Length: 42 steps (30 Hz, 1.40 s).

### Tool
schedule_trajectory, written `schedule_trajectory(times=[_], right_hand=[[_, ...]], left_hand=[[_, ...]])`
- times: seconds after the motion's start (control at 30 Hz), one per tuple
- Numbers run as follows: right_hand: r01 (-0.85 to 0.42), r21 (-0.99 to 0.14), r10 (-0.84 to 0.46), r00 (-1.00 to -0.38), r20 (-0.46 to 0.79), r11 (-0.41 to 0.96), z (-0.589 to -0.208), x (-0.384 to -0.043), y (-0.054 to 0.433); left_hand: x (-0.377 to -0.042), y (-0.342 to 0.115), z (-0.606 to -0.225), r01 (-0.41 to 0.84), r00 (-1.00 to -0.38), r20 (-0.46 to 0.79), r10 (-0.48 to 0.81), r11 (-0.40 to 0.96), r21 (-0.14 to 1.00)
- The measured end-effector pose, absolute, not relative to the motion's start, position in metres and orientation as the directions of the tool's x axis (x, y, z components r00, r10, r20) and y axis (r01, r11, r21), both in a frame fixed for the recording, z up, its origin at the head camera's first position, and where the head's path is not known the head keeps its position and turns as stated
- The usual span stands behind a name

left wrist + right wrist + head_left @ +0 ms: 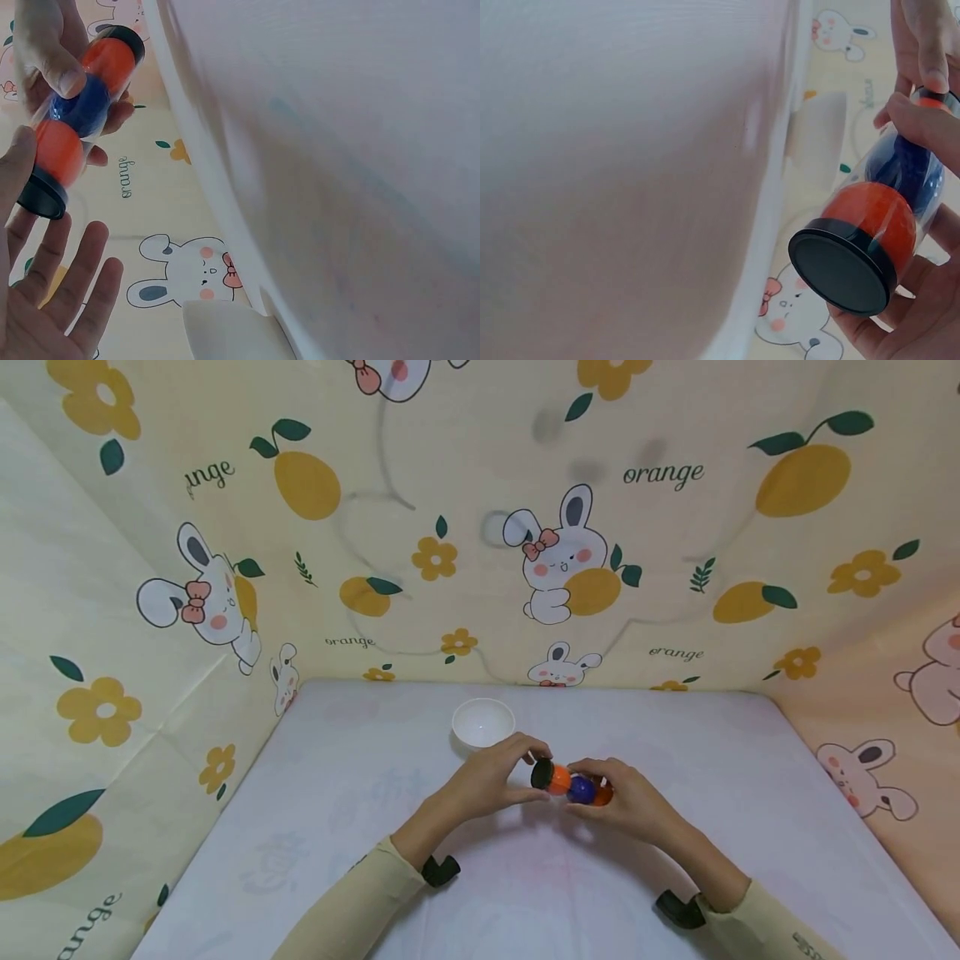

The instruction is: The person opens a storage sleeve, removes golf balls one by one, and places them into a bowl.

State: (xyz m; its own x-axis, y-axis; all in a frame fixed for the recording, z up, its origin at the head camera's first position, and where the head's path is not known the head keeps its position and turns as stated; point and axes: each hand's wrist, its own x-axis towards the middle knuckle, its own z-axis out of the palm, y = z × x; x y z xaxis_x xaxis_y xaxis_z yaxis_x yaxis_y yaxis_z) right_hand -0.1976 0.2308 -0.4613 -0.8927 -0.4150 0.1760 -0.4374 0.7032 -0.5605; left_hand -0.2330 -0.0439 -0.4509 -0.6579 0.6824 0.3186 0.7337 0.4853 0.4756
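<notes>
A clear plastic tube [581, 790] with black end caps holds two orange balls and a blue ball in a row. My right hand [633, 802] grips it around its side, with the thumb over the blue ball [84, 105] in the left wrist view. At the opposite end, my left hand [483, 785] pinches the black cap [542, 773] between thumb and fingers, its other fingers spread. The right wrist view shows the near black cap [844, 270] facing the camera, beside an orange ball [874, 217]. Both hands hold the tube above the table, slightly tilted.
A white bowl [480, 725] stands behind my left hand on the white-covered table [337, 827]. A cloth printed with rabbits and oranges [465, 468] hangs behind and along both sides. Black wrist mounts [441, 870] show at both cuffs.
</notes>
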Motion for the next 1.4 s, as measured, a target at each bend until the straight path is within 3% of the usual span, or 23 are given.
schedule_trajectory(times=[0.33, 0.73, 1.13, 1.4], right_hand=[[-0.445, -0.543, -0.436, -0.887, 0.155, 0.712, -0.4606, -0.1951, 0.2289], [-0.478, -0.5, -0.474, -0.869, 0.145, 0.722, -0.4617, -0.1961, 0.2282], [-0.482, -0.535, -0.526, -0.846, 0.081, 0.694, -0.4623, -0.1945, 0.2331], [-0.531, -0.504, -0.534, -0.831, 0.153, 0.682, -0.4642, -0.1934, 0.2347]], left_hand=[[-0.2341, -0.0471, -0.4517, 0.761, -0.607, 0.343, 0.717, 0.398, 0.513], [-0.2351, -0.0491, -0.4492, 0.732, -0.629, 0.272, 0.729, 0.436, 0.524], [-0.2385, -0.052, -0.4482, 0.71, -0.628, 0.235, 0.742, 0.421, 0.565], [-0.2362, -0.0506, -0.4482, 0.744, -0.611, 0.286, 0.738, 0.412, 0.526]])
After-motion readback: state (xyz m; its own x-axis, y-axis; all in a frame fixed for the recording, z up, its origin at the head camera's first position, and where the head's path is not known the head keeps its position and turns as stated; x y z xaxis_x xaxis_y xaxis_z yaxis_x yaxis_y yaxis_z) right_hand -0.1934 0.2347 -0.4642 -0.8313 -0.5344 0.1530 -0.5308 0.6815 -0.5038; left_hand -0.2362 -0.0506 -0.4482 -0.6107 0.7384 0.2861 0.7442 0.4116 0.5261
